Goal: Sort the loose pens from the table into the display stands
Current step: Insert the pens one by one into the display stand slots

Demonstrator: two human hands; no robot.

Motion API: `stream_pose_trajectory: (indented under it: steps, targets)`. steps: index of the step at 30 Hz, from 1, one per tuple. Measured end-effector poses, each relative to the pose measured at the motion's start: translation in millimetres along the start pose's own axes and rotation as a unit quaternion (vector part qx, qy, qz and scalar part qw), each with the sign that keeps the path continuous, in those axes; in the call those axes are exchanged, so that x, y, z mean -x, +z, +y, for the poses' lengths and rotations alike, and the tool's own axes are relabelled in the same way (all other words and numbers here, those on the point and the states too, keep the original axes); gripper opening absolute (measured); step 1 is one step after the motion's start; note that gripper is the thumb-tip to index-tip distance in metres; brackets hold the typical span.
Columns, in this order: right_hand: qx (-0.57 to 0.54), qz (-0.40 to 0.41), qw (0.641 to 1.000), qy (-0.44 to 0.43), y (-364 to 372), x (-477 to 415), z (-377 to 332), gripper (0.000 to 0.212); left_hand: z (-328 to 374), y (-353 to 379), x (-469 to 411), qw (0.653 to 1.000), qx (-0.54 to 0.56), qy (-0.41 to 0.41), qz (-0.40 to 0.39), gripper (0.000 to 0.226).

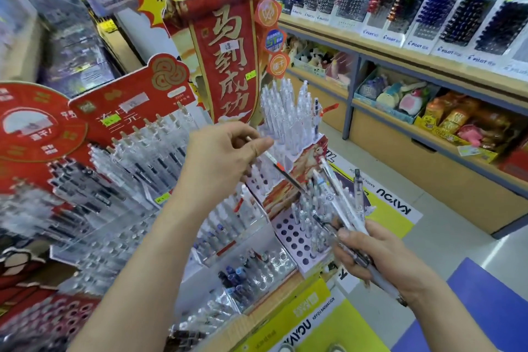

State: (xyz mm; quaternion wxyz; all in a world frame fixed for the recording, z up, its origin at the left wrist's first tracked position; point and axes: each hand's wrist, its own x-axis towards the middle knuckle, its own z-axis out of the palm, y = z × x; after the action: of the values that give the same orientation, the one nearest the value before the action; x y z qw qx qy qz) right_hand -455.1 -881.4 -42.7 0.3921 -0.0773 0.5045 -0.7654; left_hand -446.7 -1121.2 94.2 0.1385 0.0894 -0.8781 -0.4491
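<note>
Right hand (380, 254) grips spare pens (343, 203); left hand (220, 157) pinches pen (281, 168), tip slanting down-right toward stand (297, 240) holes.

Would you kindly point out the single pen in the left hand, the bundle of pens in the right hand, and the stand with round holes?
single pen (278, 166), head view, its orange band.
bundle of pens (344, 203), head view, a white barrel.
stand with round holes (288, 233), head view, its perforated top.

Left hand (220, 160) pinches a slim white pen with a red band (278, 166) over the tiered red cardboard display stand (274, 200); near right, right hand (383, 260) grips a bundle of clear and white pens (344, 200).
</note>
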Motion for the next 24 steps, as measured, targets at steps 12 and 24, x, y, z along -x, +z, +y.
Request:
stream_pose_trajectory:
  steps: [12, 24]
  targets:
    - [-0.003, -0.033, 0.999, 0.012, 35.9, -33.9, 0.5, 0.044, -33.0, -73.6, 64.5, 0.989, -0.051, -0.012, 0.136, 0.027]
    - [0.025, -0.055, 0.998, 0.018, 130.8, -33.0, 26.4, 0.031, -83.0, -149.6, 117.2, 0.963, -0.21, 0.022, 0.168, 0.006]
